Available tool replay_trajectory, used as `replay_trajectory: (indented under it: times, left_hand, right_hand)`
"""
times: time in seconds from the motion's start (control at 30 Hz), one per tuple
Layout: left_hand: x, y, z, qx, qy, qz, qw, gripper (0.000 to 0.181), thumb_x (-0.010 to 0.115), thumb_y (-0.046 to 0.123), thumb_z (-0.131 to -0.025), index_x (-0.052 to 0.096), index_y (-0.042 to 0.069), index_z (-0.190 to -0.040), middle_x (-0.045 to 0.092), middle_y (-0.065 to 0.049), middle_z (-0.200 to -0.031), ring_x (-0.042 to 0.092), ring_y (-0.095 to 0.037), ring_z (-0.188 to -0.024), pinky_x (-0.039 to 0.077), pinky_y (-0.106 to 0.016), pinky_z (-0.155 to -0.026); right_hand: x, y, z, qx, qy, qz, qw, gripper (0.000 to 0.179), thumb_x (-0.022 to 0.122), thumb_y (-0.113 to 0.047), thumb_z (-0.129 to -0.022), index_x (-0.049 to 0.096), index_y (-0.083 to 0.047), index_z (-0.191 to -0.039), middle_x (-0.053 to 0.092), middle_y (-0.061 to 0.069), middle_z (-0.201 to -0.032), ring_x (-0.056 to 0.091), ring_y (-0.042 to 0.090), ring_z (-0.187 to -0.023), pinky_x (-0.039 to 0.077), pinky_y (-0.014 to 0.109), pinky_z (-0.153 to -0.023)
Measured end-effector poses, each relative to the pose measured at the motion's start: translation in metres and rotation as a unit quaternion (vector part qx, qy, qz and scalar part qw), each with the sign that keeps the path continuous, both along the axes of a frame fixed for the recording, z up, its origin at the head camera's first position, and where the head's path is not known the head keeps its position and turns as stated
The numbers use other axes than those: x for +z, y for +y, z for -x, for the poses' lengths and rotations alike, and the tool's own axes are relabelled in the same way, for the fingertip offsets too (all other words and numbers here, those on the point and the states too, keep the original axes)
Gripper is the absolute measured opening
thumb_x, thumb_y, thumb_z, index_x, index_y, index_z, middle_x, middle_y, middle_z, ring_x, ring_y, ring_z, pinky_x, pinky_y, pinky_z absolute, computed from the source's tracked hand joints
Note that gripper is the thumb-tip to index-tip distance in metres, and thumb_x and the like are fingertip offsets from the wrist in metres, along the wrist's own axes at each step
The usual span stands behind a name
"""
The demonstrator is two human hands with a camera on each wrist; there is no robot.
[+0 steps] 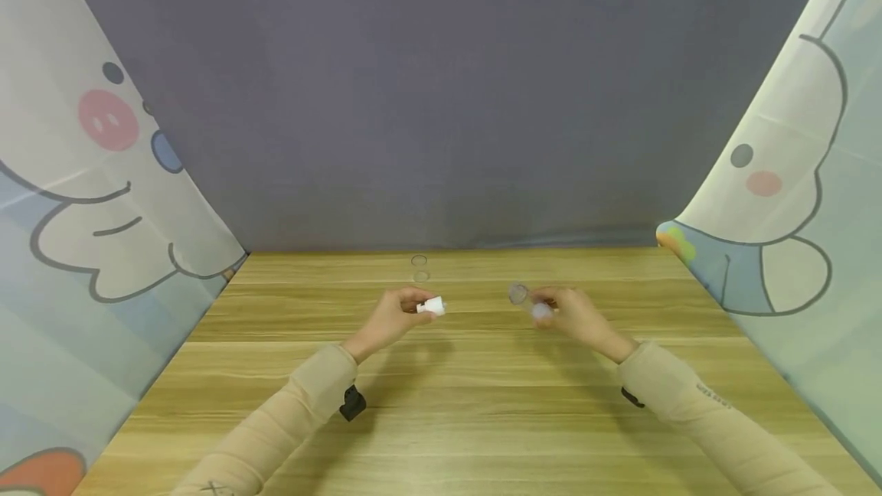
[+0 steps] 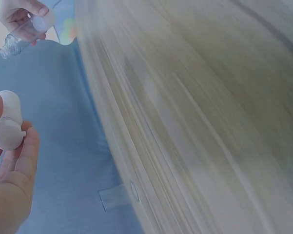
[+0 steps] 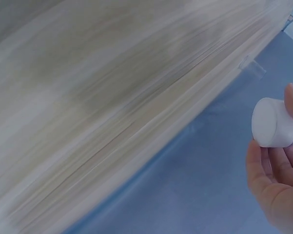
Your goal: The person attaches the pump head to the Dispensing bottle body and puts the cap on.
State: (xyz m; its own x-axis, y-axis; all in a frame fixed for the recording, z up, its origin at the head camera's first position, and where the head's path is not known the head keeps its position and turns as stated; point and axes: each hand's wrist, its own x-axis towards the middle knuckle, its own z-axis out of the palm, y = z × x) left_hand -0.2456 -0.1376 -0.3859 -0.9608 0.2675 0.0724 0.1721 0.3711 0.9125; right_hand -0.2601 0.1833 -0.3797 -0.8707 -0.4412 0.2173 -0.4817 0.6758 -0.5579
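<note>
My left hand (image 1: pixel 398 314) grips a small white plastic piece (image 1: pixel 432 306) between thumb and fingers, above the table. In the left wrist view the piece (image 2: pixel 9 119) shows a wider body, a rounded end and a small stub on one side; its exact kind is unclear. My right hand (image 1: pixel 570 315) holds a clear bottle (image 2: pixel 20 43) by its white cylindrical end (image 3: pixel 273 123). The bottle's threaded neck (image 2: pixel 10 47) points away from that hand. The two hands are apart, with a gap between the things they hold.
A clear open cylinder (image 1: pixel 420 269) stands on the wooden table (image 1: pixel 482 419) near its back edge, ahead of the left hand. Behind the table hangs a dark grey cloth (image 1: pixel 441 98). Cartoon-printed panels (image 1: pixel 813 174) flank both sides.
</note>
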Motion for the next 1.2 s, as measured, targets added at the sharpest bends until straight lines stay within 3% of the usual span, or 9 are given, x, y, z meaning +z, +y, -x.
replay_trajectory:
  times: [0.13, 0.4, 0.7, 1.0, 1.13, 1.2]
  left_hand:
    - [-0.001, 0.003, 0.0, -0.013, 0.014, -0.001, 0.9998, 0.031, 0.068, 0.01, -0.082, 0.063, 0.003, -0.113, 0.063, -0.014, -0.11, 0.064, -0.022, -0.095, 0.055, -0.032, -0.078]
    - [0.004, 0.011, -0.002, -0.03, 0.013, -0.007, 0.9994, 0.033, 0.067, 0.011, -0.083, 0.063, 0.007, -0.116, 0.062, -0.014, -0.113, 0.063, -0.022, -0.096, 0.053, -0.042, -0.083]
    - [0.002, 0.019, -0.001, -0.05, 0.01, -0.018, 0.9985, 0.034, 0.065, 0.009, -0.084, 0.061, 0.005, -0.118, 0.06, -0.016, -0.117, 0.062, -0.024, -0.099, 0.053, -0.036, -0.083]
    - [0.004, 0.027, -0.005, -0.056, 0.041, 0.002, 0.9976, 0.033, 0.067, 0.009, -0.083, 0.062, 0.002, -0.115, 0.061, -0.019, -0.115, 0.063, -0.027, -0.096, 0.055, -0.025, -0.076]
    - [0.02, 0.031, -0.017, -0.059, 0.043, 0.015, 0.9972, 0.033, 0.064, 0.005, -0.084, 0.061, -0.002, -0.116, 0.06, -0.022, -0.114, 0.063, -0.03, -0.096, 0.055, -0.025, -0.076]
    - [0.022, 0.032, -0.019, -0.061, 0.042, 0.021, 0.9971, 0.033, 0.063, 0.003, -0.084, 0.06, -0.003, -0.116, 0.06, -0.023, -0.114, 0.062, -0.031, -0.096, 0.055, -0.026, -0.076]
  right_hand:
    - [0.0, -0.006, -0.002, -0.003, 0.008, -0.008, 0.9999, 0.044, 0.075, -0.006, -0.073, 0.06, 0.006, -0.113, 0.064, 0.023, -0.108, 0.063, 0.034, -0.093, 0.054, 0.039, -0.074]
    - [0.0, -0.013, -0.006, 0.007, 0.042, -0.03, 0.9986, 0.045, 0.077, -0.007, -0.069, 0.062, 0.007, -0.109, 0.065, 0.022, -0.105, 0.064, 0.031, -0.088, 0.055, 0.035, -0.07]
    - [-0.006, -0.022, -0.011, 0.035, 0.105, -0.057, 0.9922, 0.044, 0.077, -0.006, -0.069, 0.062, 0.006, -0.109, 0.065, 0.02, -0.106, 0.061, 0.034, -0.093, 0.053, 0.042, -0.078]
    - [-0.008, -0.035, -0.017, 0.041, 0.109, -0.071, 0.9906, 0.046, 0.076, -0.008, -0.07, 0.062, 0.002, -0.113, 0.067, 0.011, -0.099, 0.061, 0.025, -0.089, 0.053, 0.035, -0.073]
    - [-0.009, -0.038, -0.019, 0.047, 0.119, -0.074, 0.989, 0.046, 0.077, -0.009, -0.069, 0.062, 0.001, -0.112, 0.067, 0.011, -0.097, 0.061, 0.023, -0.087, 0.053, 0.036, -0.073]
    - [-0.009, -0.038, -0.019, 0.051, 0.122, -0.072, 0.9886, 0.046, 0.077, -0.008, -0.069, 0.062, 0.001, -0.112, 0.067, 0.011, -0.096, 0.061, 0.023, -0.087, 0.053, 0.036, -0.074]
